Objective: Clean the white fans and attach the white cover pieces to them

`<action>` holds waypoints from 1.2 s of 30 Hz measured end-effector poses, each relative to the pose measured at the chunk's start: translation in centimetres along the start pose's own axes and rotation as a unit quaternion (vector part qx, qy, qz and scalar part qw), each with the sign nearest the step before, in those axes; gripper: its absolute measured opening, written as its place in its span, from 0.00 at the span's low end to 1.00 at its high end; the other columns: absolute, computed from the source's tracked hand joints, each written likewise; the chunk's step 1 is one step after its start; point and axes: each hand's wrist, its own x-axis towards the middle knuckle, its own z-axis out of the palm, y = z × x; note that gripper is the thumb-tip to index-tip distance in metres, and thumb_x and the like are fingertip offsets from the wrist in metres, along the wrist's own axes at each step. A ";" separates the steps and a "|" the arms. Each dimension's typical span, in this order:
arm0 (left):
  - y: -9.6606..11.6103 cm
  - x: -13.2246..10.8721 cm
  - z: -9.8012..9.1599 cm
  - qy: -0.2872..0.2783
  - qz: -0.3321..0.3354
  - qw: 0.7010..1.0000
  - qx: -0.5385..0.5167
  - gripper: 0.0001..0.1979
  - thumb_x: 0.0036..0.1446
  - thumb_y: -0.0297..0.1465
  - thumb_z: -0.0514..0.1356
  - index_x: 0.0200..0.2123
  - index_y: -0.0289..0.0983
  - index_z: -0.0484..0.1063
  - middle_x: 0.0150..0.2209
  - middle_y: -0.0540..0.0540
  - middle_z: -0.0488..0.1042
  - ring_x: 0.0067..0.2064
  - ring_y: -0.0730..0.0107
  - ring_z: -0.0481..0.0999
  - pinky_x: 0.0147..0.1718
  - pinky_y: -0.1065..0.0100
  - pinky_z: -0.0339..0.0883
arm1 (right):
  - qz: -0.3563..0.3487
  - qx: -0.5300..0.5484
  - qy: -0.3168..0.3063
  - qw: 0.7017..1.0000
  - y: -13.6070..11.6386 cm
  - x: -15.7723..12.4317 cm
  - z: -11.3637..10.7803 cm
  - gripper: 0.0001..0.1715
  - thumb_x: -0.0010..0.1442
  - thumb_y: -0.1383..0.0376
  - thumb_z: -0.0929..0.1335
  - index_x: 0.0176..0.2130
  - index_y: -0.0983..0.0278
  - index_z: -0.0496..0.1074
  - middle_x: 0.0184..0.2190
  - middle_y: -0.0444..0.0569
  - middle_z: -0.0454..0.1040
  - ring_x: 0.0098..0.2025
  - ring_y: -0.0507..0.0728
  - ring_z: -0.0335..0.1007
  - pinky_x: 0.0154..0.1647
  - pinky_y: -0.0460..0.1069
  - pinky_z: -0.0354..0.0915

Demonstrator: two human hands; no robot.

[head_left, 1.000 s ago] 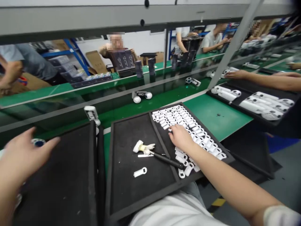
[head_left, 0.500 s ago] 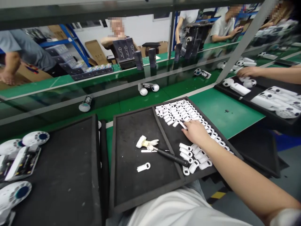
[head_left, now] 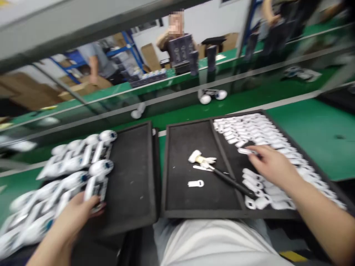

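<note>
My left hand [head_left: 74,212] is closed around the end of a white handheld device [head_left: 100,168] with a round head, in the left tray's nearest row. My right hand [head_left: 273,164] pinches a small white plastic cover [head_left: 244,151] with a ring-shaped end, just above the right tray. Many similar covers [head_left: 260,129] lie in rows beyond and beside it. A nearer cluster of covers [head_left: 251,179] sits below the hand. One single cover [head_left: 195,183] lies alone in the tray's left compartment.
A black-handled tool [head_left: 233,183] lies across the tray divider, near a crumpled white piece [head_left: 195,156]. The black left tray [head_left: 133,162] holds several white devices. Along the green line beyond stands another device [head_left: 213,95]. A person [head_left: 177,40] works across the line.
My view has swung left. My left hand has come into view and gripped a device in the left tray. The right hand has lifted a cover away from the rows.
</note>
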 end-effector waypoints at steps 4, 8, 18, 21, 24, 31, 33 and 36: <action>-0.8 -2.8 2.2 -0.135 0.008 0.967 -0.215 0.28 0.33 0.27 0.69 0.43 0.35 0.70 0.40 0.43 0.79 0.35 0.60 0.79 0.33 0.62 0.75 | -0.025 0.239 0.006 0.971 -2.5 -2.5 1.0 0.13 0.62 0.59 0.67 0.47 0.55 0.76 0.48 0.55 0.77 0.44 0.61 0.76 0.39 0.54 0.68; -1.1 -6.3 9.9 -0.234 0.106 0.938 -0.231 0.45 0.38 0.25 0.69 0.62 0.44 0.60 0.49 0.43 0.75 0.34 0.67 0.75 0.31 0.67 0.71 | -0.011 0.473 -0.173 0.864 -10.0 -5.0 0.7 0.16 0.56 0.53 0.70 0.43 0.57 0.74 0.36 0.51 0.79 0.35 0.60 0.77 0.35 0.52 0.72; -1.3 -8.3 16.8 -0.263 0.215 0.934 -0.114 0.43 0.46 0.23 0.69 0.64 0.46 0.59 0.64 0.44 0.64 0.65 0.55 0.64 0.64 0.59 0.56 | 0.099 0.615 -0.204 0.755 -16.2 -3.2 0.0 0.17 0.44 0.64 0.72 0.34 0.61 0.64 0.27 0.40 0.70 0.28 0.52 0.69 0.31 0.48 0.68; -1.2 -8.3 17.1 -0.242 0.223 0.940 -0.095 0.43 0.46 0.24 0.69 0.64 0.45 0.59 0.65 0.43 0.64 0.65 0.55 0.63 0.64 0.58 0.57 | 0.106 0.603 -0.217 0.761 -15.8 -3.1 -0.1 0.18 0.43 0.66 0.71 0.35 0.61 0.64 0.27 0.40 0.71 0.27 0.51 0.69 0.30 0.47 0.67; -0.9 -8.6 17.3 -0.248 0.219 0.938 -0.099 0.43 0.46 0.24 0.70 0.64 0.46 0.59 0.64 0.44 0.65 0.64 0.55 0.65 0.63 0.59 0.59 | 0.118 0.599 -0.236 0.756 -15.9 -3.0 0.2 0.21 0.43 0.67 0.72 0.38 0.61 0.64 0.29 0.41 0.72 0.28 0.51 0.70 0.30 0.48 0.68; -1.5 -8.7 17.8 -0.250 0.190 0.938 -0.150 0.40 0.44 0.18 0.67 0.61 0.47 0.65 0.61 0.45 0.69 0.62 0.57 0.68 0.61 0.62 0.61 | 0.130 0.633 -0.225 0.729 -17.1 -3.3 1.0 0.17 0.43 0.66 0.74 0.34 0.62 0.67 0.27 0.42 0.74 0.30 0.54 0.74 0.31 0.49 0.71; -1.8 -8.4 17.9 -0.250 0.184 0.935 -0.170 0.40 0.44 0.18 0.66 0.61 0.46 0.65 0.61 0.45 0.68 0.63 0.58 0.67 0.62 0.62 0.60 | 0.097 0.604 -0.205 0.764 -17.0 -3.5 1.3 0.15 0.48 0.62 0.74 0.37 0.63 0.71 0.31 0.46 0.77 0.33 0.56 0.76 0.36 0.51 0.73; -1.6 -8.0 17.8 -0.257 0.137 0.931 -0.220 0.39 0.44 0.20 0.66 0.60 0.45 0.63 0.53 0.45 0.72 0.53 0.59 0.73 0.51 0.63 0.69 | -0.047 0.420 -0.098 0.901 -15.4 -3.8 2.3 0.23 0.56 0.59 0.72 0.51 0.64 0.72 0.47 0.54 0.78 0.47 0.61 0.75 0.50 0.56 0.70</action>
